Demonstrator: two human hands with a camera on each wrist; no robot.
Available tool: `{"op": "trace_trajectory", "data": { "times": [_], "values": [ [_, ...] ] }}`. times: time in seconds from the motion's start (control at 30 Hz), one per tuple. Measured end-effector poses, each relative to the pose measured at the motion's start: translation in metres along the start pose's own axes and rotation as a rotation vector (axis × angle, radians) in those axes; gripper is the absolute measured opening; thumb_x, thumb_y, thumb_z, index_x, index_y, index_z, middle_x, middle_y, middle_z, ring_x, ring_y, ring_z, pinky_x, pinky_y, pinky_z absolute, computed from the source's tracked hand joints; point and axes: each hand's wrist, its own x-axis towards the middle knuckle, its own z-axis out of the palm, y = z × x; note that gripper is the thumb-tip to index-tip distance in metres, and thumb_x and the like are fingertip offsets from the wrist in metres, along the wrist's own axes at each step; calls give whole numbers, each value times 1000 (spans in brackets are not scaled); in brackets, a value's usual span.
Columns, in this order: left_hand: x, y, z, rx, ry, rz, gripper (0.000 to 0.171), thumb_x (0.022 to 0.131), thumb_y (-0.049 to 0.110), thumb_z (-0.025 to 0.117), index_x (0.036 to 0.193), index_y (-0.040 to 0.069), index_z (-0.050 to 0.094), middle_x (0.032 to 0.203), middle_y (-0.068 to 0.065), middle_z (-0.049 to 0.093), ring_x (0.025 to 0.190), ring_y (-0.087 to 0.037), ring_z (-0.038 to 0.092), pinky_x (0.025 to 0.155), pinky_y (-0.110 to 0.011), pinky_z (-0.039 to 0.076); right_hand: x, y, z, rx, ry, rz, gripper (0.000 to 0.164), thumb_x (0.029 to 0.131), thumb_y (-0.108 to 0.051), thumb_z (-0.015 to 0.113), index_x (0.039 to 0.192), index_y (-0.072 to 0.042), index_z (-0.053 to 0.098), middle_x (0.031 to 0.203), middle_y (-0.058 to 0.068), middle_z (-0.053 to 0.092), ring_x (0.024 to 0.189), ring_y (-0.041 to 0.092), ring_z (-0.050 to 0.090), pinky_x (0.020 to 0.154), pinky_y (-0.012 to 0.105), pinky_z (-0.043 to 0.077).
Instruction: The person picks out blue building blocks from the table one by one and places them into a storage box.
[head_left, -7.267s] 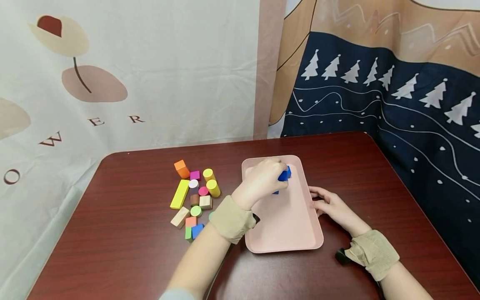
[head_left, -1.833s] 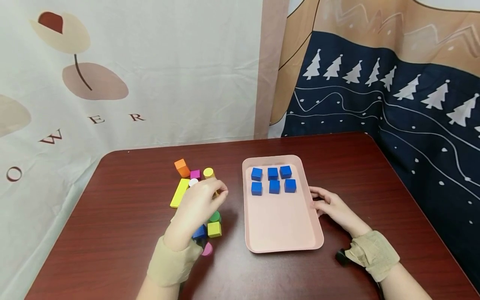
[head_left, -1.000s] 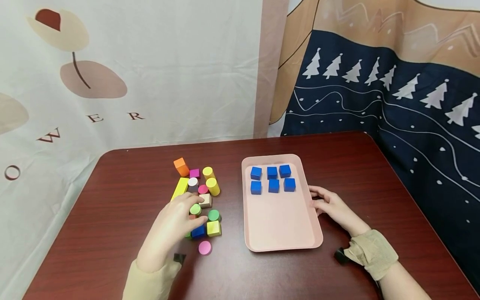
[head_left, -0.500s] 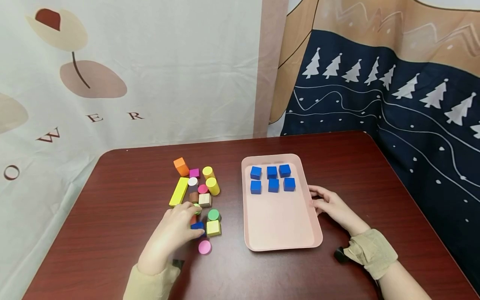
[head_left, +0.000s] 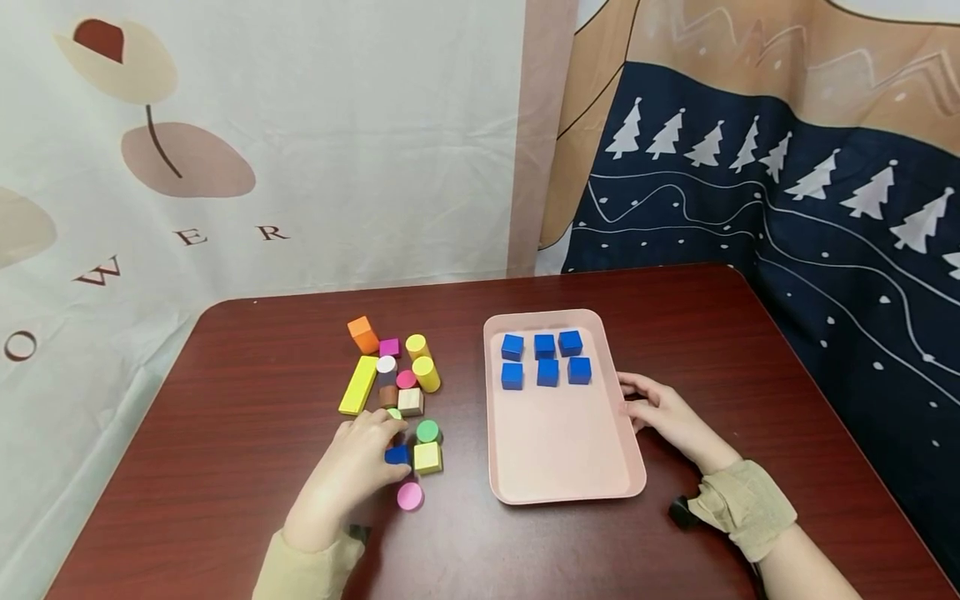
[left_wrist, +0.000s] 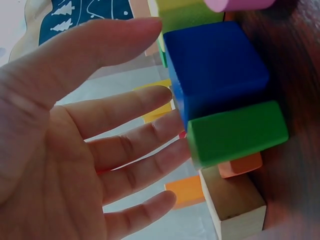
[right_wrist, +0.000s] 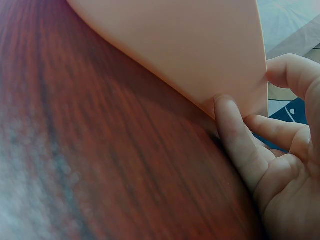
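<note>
My left hand (head_left: 356,458) is over the near end of a group of coloured blocks, thumb and fingers spread on either side of a blue block (left_wrist: 215,70). In the left wrist view the thumb tip and index fingertip are right at the blue block's edge, and a green block (left_wrist: 240,132) lies against it. On the pink tray (head_left: 562,450), several blue cubes (head_left: 547,372) form two rows at the far end. My right hand (head_left: 667,417) rests at the tray's right side, its thumb (right_wrist: 232,130) and fingertips touching the outer wall.
Around the left hand lie a pale yellow cube (head_left: 427,457), a pink disc (head_left: 410,497), a green cylinder (head_left: 428,431) and a wooden cube (head_left: 410,402). Farther back are yellow cylinders (head_left: 426,374), a long yellow block (head_left: 358,385) and an orange block (head_left: 363,334).
My left hand has left the tray, where it held a blue cube, crossed over the loose blocks and come down at the blue block. The right hand has stayed at the tray.
</note>
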Motion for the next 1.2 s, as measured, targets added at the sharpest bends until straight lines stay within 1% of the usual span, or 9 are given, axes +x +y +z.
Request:
{"op": "trace_trajectory", "data": {
  "times": [0.3, 0.53, 0.67, 0.9, 1.0, 1.2],
  "values": [
    [1, 2, 6, -7, -2, -13, 41, 62, 25, 81, 97, 8, 66, 84, -2, 55, 80, -23, 46, 70, -40, 37, 0, 1, 0, -3, -1, -3, 46, 91, -3, 53, 133, 5, 36, 113, 29, 47, 74, 25, 62, 60, 39, 53],
    [1, 3, 8, 12, -9, -11, 35, 62, 24, 80, 91, 9, 66, 77, 1, 52, 79, -23, 44, 68, -39, 37, 0, 1, 0, 2, 0, -4, 46, 91, -3, 53, 133, 5, 36, 113, 30, 47, 74, 26, 62, 60, 39, 53],
    [1, 3, 8, 7, -11, -19, 31, 62, 23, 80, 87, 10, 67, 74, 2, 49, 79, -23, 44, 70, -39, 36, 0, 1, 0, 2, 0, -6, 45, 91, -3, 53, 133, 5, 36, 113, 30, 47, 74, 26, 62, 60, 39, 53],
    [1, 4, 8, -17, -14, -30, 27, 62, 23, 81, 83, 12, 69, 75, 2, 52, 80, -22, 44, 71, -39, 37, -1, 0, 0, 4, 2, -6, 45, 91, -3, 53, 133, 6, 36, 113, 30, 47, 74, 26, 62, 60, 39, 53],
    [0, 3, 8, -5, -9, -19, 24, 62, 23, 80, 81, 12, 69, 73, 2, 51, 79, -22, 45, 71, -39, 38, -1, 0, 0, 6, 1, -6, 46, 91, -3, 53, 133, 5, 36, 113, 30, 47, 74, 26, 62, 60, 39, 53],
    [1, 0, 7, 23, 12, 25, 17, 63, 21, 78, 74, 14, 67, 68, 3, 49, 76, -21, 45, 70, -38, 39, -1, 0, 0, 9, -4, -17, 45, 92, -3, 52, 133, 6, 35, 113, 30, 47, 75, 26, 62, 60, 40, 53]
  ]
}}
